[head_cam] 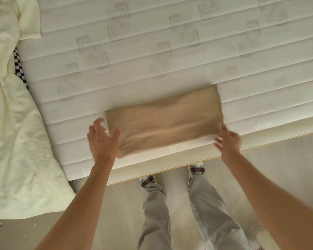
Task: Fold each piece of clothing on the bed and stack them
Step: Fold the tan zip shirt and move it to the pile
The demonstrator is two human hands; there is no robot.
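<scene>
One garment, a tan piece of clothing (163, 121), lies folded into a neat rectangle near the front edge of the bed (152, 56), right in front of me at about 12 o'clock from where I stand. I judge its folding to be done or all but done: the edges are squared and no sleeve or loose flap shows.

My left hand (102, 139) sits at the 9 o'clock end of the bundle, fingers spread and relaxed, the thumb just touching the cloth's short edge; it grasps nothing. My right hand (229, 139) is at the 3 o'clock corner, fingers extended and blurred. It seems released too, though I cannot tell whether the fingertips touch the fabric.

What is left, as far as I can see: a big cream quilted cloth (13, 123) lies rumpled at 9 to 10 o'clock, draped over the bed's corner and down toward the floor. Whether it is clothing or bedding I cannot tell. A black-and-white checkered fabric (19, 67) peeks out from under it, still unfolded. No stack exists yet; the tan piece would be its base.

The bed is a bare white mattress, quilted in bands with a square motif. Below it, at 6 o'clock, is a pale wood-look floor (278, 168), my grey trousers and sneakers.
</scene>
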